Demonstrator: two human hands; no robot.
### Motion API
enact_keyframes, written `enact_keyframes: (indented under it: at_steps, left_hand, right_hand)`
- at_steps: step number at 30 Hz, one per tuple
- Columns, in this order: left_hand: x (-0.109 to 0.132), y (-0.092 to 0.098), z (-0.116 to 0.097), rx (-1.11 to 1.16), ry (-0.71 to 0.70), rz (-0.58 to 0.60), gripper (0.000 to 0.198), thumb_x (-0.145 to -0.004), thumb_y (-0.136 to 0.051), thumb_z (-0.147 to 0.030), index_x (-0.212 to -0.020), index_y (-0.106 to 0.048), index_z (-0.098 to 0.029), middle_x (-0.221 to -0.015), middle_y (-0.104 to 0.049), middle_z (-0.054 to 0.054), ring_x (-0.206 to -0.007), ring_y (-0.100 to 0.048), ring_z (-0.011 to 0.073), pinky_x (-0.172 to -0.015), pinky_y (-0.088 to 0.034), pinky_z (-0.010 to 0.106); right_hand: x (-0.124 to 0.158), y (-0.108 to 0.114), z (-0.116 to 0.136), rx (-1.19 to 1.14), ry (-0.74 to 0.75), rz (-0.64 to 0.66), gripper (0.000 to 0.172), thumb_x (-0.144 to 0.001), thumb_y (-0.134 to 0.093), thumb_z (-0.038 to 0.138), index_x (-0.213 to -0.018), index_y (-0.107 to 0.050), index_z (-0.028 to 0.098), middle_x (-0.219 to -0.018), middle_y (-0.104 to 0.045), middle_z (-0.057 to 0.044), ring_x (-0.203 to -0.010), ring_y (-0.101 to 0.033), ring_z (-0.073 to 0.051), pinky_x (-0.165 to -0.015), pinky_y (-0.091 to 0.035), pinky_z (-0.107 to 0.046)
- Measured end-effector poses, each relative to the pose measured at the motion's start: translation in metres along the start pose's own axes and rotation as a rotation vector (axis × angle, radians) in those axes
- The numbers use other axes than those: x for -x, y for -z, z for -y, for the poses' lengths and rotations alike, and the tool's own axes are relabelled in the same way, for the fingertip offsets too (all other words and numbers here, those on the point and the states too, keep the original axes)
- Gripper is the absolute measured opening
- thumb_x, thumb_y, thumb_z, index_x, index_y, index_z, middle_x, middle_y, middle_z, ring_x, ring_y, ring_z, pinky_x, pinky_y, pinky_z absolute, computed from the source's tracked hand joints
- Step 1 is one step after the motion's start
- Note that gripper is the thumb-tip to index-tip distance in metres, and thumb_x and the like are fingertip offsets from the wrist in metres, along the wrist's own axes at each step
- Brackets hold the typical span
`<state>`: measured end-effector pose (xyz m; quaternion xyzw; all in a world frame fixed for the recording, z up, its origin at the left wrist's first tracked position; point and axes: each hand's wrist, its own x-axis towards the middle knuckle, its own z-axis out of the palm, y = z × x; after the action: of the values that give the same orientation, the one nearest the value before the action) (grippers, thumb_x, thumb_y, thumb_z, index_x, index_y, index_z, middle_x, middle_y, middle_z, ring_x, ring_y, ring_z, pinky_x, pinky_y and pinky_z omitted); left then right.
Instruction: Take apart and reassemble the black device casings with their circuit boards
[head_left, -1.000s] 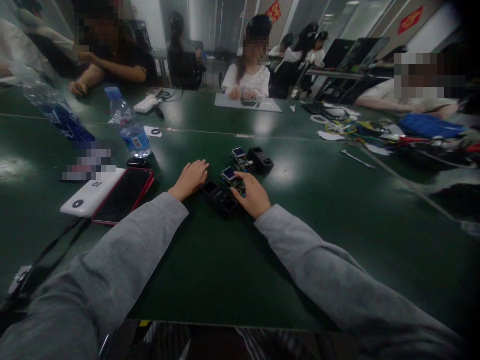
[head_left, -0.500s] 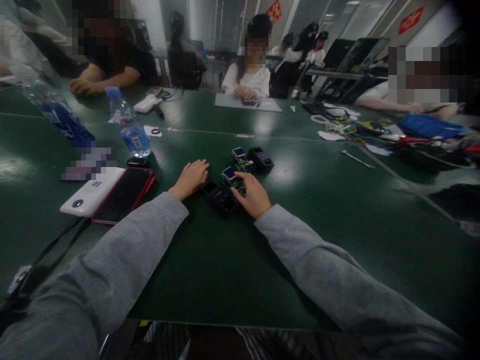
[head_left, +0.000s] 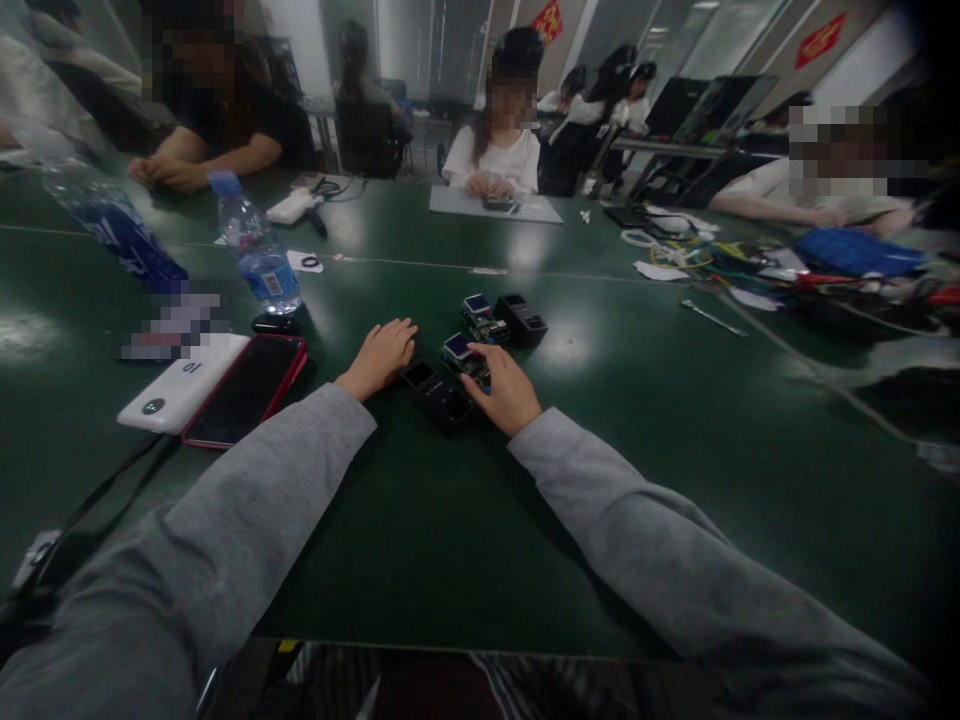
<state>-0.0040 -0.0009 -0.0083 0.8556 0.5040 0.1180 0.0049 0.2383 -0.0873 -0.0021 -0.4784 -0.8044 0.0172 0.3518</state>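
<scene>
The right hand [head_left: 508, 390], thumb and forefinger parted, is at the nearer screen-topped circuit board [head_left: 457, 347], beside a black casing [head_left: 437, 392]; whether it grips is unclear. The left hand [head_left: 377, 358] rests empty, fingers extended, on the worktop [head_left: 397, 540].

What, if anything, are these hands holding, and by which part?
Left hand holds nothing; right hand is at the nearer circuit board, on its right side; whether gripped cannot be told.

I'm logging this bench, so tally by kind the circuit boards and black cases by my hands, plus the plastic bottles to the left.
Circuit boards with screens: 2
Black cases: 2
Plastic bottles: 2
Total: 6
</scene>
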Motion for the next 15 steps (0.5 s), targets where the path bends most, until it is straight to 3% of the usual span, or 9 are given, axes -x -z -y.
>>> enact_keyframes:
  at_steps: [15]
  left_hand:
    - [-0.0005, -0.002, 0.0018, 0.007, -0.004, -0.004, 0.046, -0.106, -0.034, -0.03, -0.148, -0.048, -0.018, -0.158, -0.043, 0.011, -0.147, -0.039, 0.0277, -0.12, -0.033, 0.052]
  right_hand:
    - [-0.0003, 0.0007, 0.0, 0.001, -0.004, 0.01, 0.044, -0.092, -0.06, 0.029, -0.134, -0.051, 0.019, -0.124, -0.061, -0.015, -0.117, -0.06, -0.032, -0.101, -0.052, -0.055]
